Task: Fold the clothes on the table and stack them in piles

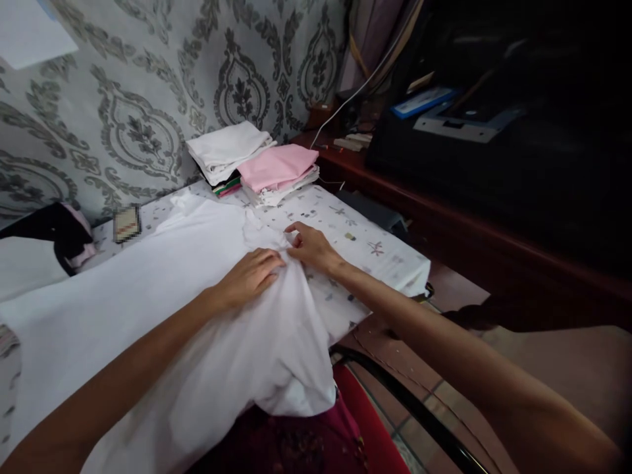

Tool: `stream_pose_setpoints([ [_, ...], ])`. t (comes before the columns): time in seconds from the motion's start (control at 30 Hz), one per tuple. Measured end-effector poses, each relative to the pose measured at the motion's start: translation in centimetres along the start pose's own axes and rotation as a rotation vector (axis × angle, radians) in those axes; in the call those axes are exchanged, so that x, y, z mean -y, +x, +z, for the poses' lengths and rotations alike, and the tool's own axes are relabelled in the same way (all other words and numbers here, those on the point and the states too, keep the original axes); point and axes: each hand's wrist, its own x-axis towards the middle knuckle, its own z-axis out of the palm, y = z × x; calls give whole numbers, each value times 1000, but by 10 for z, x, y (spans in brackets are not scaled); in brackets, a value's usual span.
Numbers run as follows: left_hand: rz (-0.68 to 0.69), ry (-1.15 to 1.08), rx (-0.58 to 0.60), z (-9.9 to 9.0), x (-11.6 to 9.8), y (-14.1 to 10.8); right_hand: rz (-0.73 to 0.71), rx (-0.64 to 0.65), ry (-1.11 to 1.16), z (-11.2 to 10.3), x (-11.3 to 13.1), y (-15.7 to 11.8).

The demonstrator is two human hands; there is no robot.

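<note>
A white T-shirt (148, 283) lies spread over the table, its near side hanging in loose folds over the front edge. My left hand (254, 273) rests palm down on the cloth, fingers stretched out and thumb apart. Just to its right, my right hand (313, 249) pinches the shirt near the gathered edge at the sleeve, thumb and forefinger closed on the fabric. The fingertips of the two hands are close together. A fold of cloth hides part of the right fingers.
Behind the shirt stand folded white clothes (230, 148) and a stack topped with a pink garment (279, 166). Dark clothing (47, 227) lies at the left by a small blurred object (127, 224). A dark-red cabinet (494, 243) borders the right; a black chair rail (409, 401) is below.
</note>
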Motion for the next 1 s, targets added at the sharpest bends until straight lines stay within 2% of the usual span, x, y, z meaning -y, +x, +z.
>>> stream_pose_setpoints([
  [0.1, -24, 77, -31, 16, 10, 9, 53, -36, 53, -2, 1, -9],
  [0.2, -72, 128, -62, 24, 15, 11, 67, -31, 113, -6, 3, -35],
  [0.33, -70, 139, -33, 24, 11, 6, 102, 21, 321, 1, 4, -98],
  [0.47, -66, 151, -22, 23, 11, 4, 233, 72, 618, 20, 6, -163],
  [0.6, -86, 164, -11, 26, 14, 5, 383, 67, 843, 22, 17, -207],
  [0.7, -86, 163, -11, 28, 15, 5, 475, -4, 909, 10, 23, -228],
  [0.8, -75, 152, -34, 30, 17, 5, 545, 31, 870, 2, 17, -241],
  [0.9, -55, 135, -56, 32, 18, 4, 574, 93, 753, 10, -2, -247],
  [1.0, -23, 118, -80, 31, 18, 4, 566, 44, 681, 25, -25, -250],
])
